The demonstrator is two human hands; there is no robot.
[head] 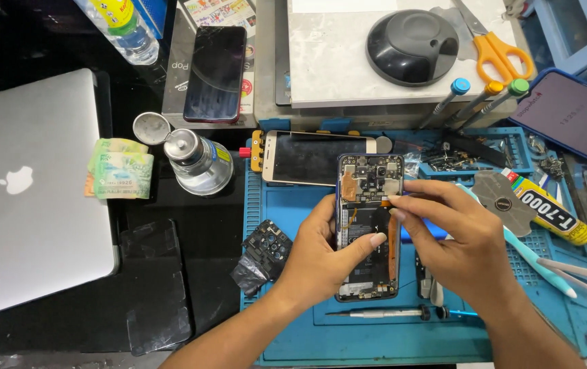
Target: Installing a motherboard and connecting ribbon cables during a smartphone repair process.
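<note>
Opened smartphone (pixel 368 225), back cover off, board and battery exposed, held upright over the blue repair mat (pixel 293 328) near counter centre. Left hand (pixel 320 256) cupped around the lower left edge, thumb laid across the battery area; grip closed on the phone body. Right hand (pixel 450 236) at the right edge, thumb and forefinger pinched together at the upper right of the board, near the orange flex strip (pixel 394 246); whether anything sits in that pinch cannot be told, too small. Risks, as judgement: flex strip thin and close under the fingertips, could crease or tear if pulled sideways; phone supported only by the one hand, could tip toward the mat if the thumb lifts; bare fingers on open contacts could leave smears or shift a connector. Count: phones, four in all — the opened one, a white-framed one (pixel 314 158) lying behind it, a dark one (pixel 215 72) at upper left, a blue-cased one (pixel 577 116) at far right. Standing drivers with coloured caps (pixel 488 96), three: blue, yellow, green. One silver screwdriver (pixel 382 313) lying below the phone. One pair of orange-handled scissors (pixel 495 51). One yellow glue tube (pixel 549 212). One metal solvent dispenser (pixel 198 160) with its lid beside it. One silver laptop (pixel 30 191), closed, at left. One removed black cover piece (pixel 266 246) just left of the wrist.
</note>
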